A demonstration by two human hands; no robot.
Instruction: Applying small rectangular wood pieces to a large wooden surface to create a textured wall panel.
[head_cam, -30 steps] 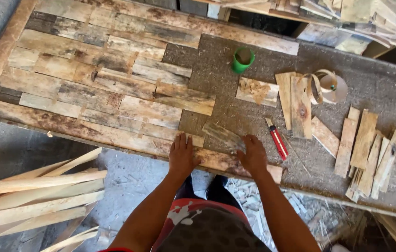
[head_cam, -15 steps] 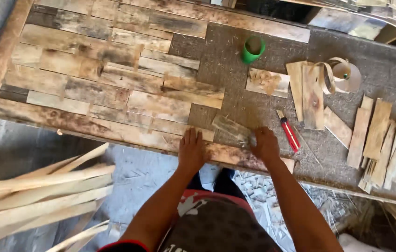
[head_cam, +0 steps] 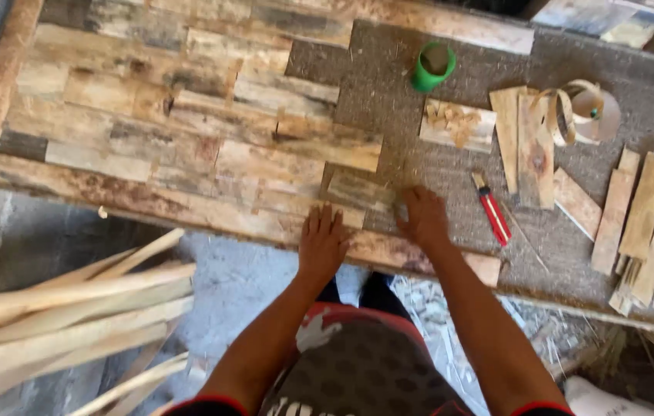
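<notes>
Your left hand (head_cam: 322, 245) and right hand (head_cam: 422, 217) lie flat and open beside the small wood piece (head_cam: 359, 190) on the surface (head_cam: 411, 150), so I think you're fitting it; next, push it snug.

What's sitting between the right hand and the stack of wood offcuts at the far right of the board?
In the head view, a red utility knife lies between the right hand and the wood offcuts, on the bare grey board, with one slanted wood strip beyond it.

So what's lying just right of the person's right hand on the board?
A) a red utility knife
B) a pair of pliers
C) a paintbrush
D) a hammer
A: a red utility knife lies on the grey board just right of the right hand.
</notes>
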